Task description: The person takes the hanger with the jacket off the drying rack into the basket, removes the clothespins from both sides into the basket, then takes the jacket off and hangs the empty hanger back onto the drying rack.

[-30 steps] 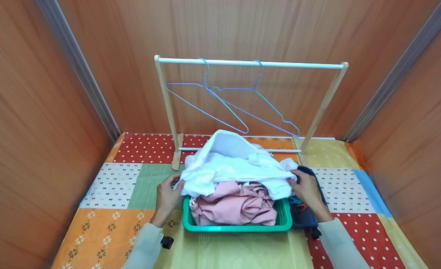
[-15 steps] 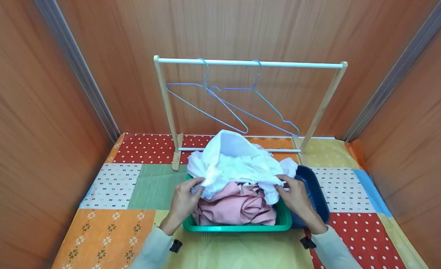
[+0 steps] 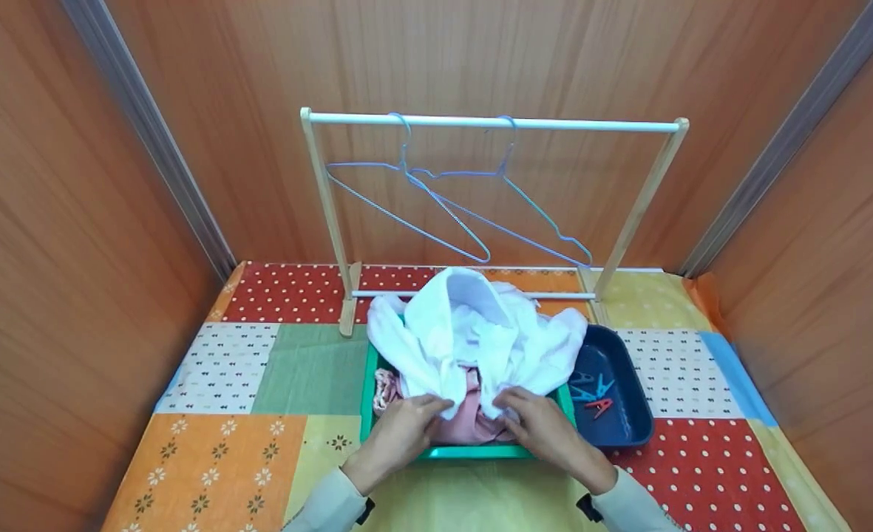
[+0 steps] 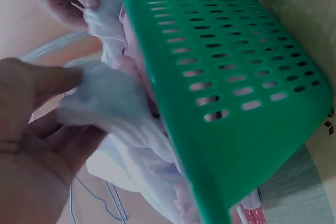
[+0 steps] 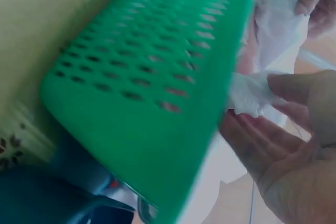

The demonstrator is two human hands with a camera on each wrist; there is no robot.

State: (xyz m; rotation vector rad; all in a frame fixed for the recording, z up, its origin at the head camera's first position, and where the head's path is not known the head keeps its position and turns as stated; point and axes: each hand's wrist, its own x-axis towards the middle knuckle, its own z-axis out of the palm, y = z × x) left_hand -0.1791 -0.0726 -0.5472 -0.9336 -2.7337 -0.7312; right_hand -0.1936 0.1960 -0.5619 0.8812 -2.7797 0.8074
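Note:
A white garment (image 3: 425, 325) with a raised, hood-like top is heaped over a green basket (image 3: 367, 414). My left hand (image 3: 399, 432) pinches one front end of it between thumb and fingers, low over the basket's near side. Opposite, my right hand (image 3: 551, 432) pinches the other front end, a short gap away. Pink cloth (image 3: 473, 421) lies beneath, showing between the two white ends. The left wrist view has white fabric (image 4: 107, 95) bunched in the left fingertips, close above the basket's rim; in the right wrist view, the thumb and fingers nip a small fold (image 5: 249, 93).
Beside the basket on the right stands a dark blue tray (image 3: 632, 399) with several clothespins (image 3: 600, 406), blue and red. Behind, a wooden rack (image 3: 591, 125) carries two wire hangers (image 3: 447, 210). Wood-grain panels (image 3: 436, 66) enclose the patchwork-covered surface (image 3: 318, 369).
Both hands have moved inward and nearer the basket's front, drawing the garment's ends from wide apart to close together. The white cloth now hangs in two front flaps, and the tray's clothespins show.

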